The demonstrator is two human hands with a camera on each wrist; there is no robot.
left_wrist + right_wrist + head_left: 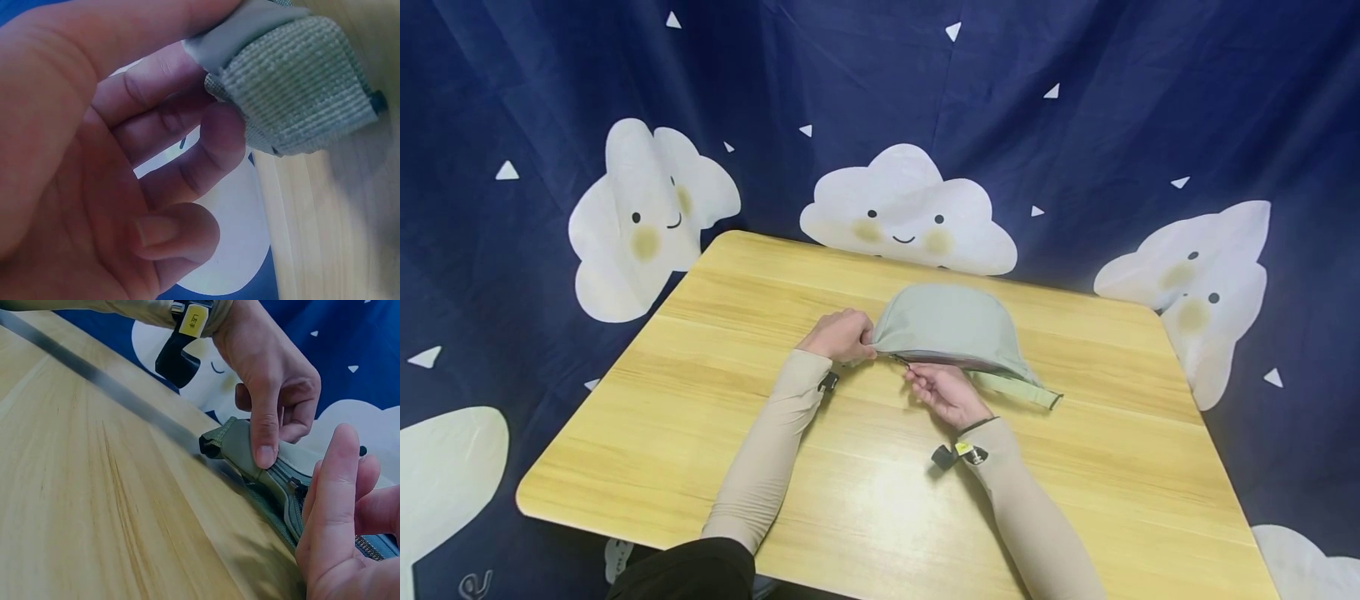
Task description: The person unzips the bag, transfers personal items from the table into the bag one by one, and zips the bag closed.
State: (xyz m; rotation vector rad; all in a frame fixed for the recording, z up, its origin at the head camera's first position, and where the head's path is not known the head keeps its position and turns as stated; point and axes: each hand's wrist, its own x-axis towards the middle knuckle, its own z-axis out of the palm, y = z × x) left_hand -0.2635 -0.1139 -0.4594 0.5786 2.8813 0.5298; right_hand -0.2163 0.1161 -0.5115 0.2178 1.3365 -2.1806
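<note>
A pale grey-green waist bag (951,321) lies on the table, its curved side toward the back. My left hand (842,335) pinches the bag's left end between thumb and fingers. In the left wrist view, a folded woven strap (300,87) sticks out beside the fingers of that left hand (106,144). My right hand (947,394) is at the zipper along the near edge, fingertips pinching the dark zipper pull (299,485). Part of the zipper's teeth (370,548) shows past the right hand (337,531). The bag's inside is mostly hidden.
The wooden table (700,433) extends around the bag on all sides. A light green strap (1015,388) trails off the bag's right end onto the tabletop. Behind the table hangs a dark blue curtain (880,75) with white clouds. Both wrists carry small black devices.
</note>
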